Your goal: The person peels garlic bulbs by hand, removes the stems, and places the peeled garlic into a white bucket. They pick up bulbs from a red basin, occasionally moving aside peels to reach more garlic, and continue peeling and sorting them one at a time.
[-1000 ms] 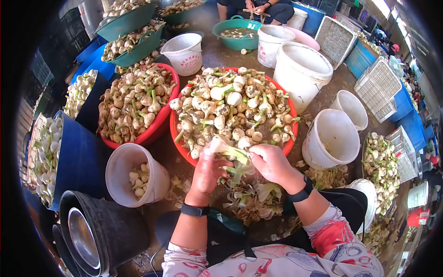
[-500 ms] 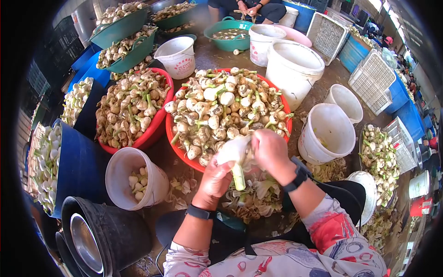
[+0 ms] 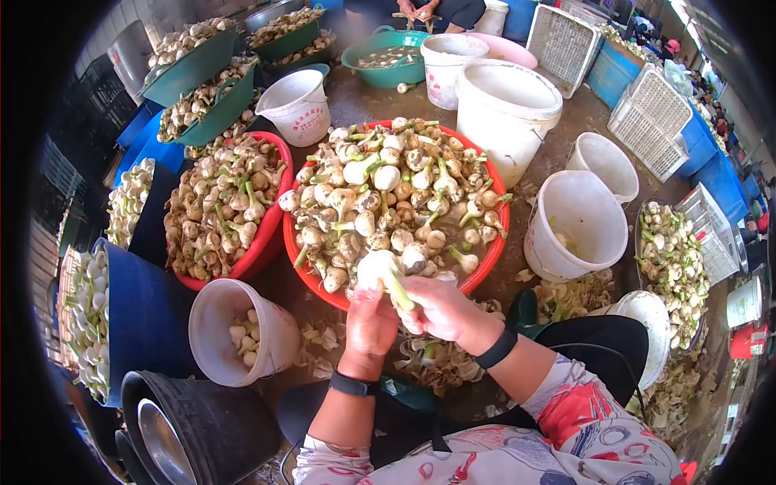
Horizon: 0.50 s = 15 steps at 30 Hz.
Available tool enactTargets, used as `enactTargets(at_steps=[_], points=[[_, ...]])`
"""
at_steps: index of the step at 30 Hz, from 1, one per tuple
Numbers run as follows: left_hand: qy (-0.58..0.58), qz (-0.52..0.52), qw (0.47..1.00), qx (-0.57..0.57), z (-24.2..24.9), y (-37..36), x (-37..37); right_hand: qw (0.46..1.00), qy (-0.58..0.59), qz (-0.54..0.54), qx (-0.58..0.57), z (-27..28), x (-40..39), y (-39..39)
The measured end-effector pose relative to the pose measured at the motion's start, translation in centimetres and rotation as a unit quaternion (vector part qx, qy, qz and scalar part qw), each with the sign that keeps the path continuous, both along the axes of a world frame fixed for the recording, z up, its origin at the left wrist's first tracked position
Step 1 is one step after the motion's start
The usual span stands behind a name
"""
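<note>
My left hand is closed round a pale, peeled-looking garlic bulb, held above the near edge of a red tub. The bulb's green-white stem slants down toward my right hand, whose fingers are pinched at the stem's end. Beyond both hands, the tub is heaped with unpeeled garlic bulbs, many with soil on the skins and short stems. Below the hands, loose garlic skins lie on the floor, partly hidden by my right forearm.
At left stand a white bucket with a few peeled bulbs, a black bucket and a second red tub of garlic. White buckets stand at right. At the back, another person's hands are above a green basin.
My right hand has come down from beside the bulb to its stem. The bulb has tilted, its stem now pointing right, and the loose skin around it is gone. The view has shifted slightly.
</note>
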<state>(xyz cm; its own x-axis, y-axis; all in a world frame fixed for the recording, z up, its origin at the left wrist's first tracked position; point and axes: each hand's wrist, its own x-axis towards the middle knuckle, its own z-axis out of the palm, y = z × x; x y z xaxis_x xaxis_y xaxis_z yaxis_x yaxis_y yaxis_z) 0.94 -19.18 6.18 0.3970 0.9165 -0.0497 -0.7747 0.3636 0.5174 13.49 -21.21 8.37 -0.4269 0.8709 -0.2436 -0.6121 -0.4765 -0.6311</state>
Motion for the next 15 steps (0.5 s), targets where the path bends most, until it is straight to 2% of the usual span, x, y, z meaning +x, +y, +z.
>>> enactTargets(at_steps=[1, 2, 3, 4, 5, 6, 7, 8, 9, 11, 12, 13, 15], points=[[0.003, 0.000, 1.000, -0.003, 0.4, 0.1, -0.2, 0.997, -0.051, -0.034, 0.047, -0.5, -0.4, -0.1], [-0.010, -0.014, 0.999, -0.038, 1.1, 0.2, -0.4, 0.997, -0.048, -0.034, 0.044, -0.7, -0.3, -0.2], [-0.024, -0.027, 0.997, -0.071, 1.6, 0.4, -0.8, 0.943, -0.237, -0.050, 0.230, -0.8, 0.0, -0.2], [-0.041, 0.008, 0.989, -0.140, 0.1, 1.2, -1.3, 0.818, -0.408, -0.063, 0.401, -0.8, 0.2, -0.1], [-0.254, -0.064, 0.961, -0.091, -0.4, 1.8, -2.6, 0.819, -0.404, -0.063, 0.403, -0.4, 0.1, -0.4], [-0.136, 0.024, 0.986, -0.098, -1.0, 1.7, -3.1, 0.816, -0.420, -0.013, 0.397, 0.2, 0.1, -1.0], [-0.017, 0.111, 0.988, -0.104, 1.6, 1.4, -2.5, 0.810, -0.437, 0.039, 0.389, 0.5, 0.1, -1.4], [0.055, 0.127, 0.979, -0.147, 3.3, 1.0, -1.6, 0.821, -0.382, -0.064, 0.420, 0.5, -0.6, -0.9], [-0.031, 0.031, 0.997, -0.069, 0.1, 1.4, -2.7, 0.838, -0.439, -0.048, 0.319, 1.2, -0.1, -0.9], [-0.023, -0.029, 0.997, -0.065, 2.1, 1.0, -2.6, 0.879, -0.416, -0.045, 0.231, 3.1, 0.4, -0.5], [0.058, -0.064, 0.996, -0.023, 2.9, 0.6, -2.6, 0.785, -0.538, -0.052, 0.303, 3.0, 0.6, -0.6], [0.144, -0.083, 0.986, 0.027, 3.2, 0.6, -2.4, 0.783, -0.539, -0.051, 0.305, 2.6, 0.7, -0.5], [0.125, -0.111, 0.986, -0.014, 2.0, -0.3, -1.8, 0.644, -0.595, -0.070, 0.475, 1.5, 0.9, -0.5]])
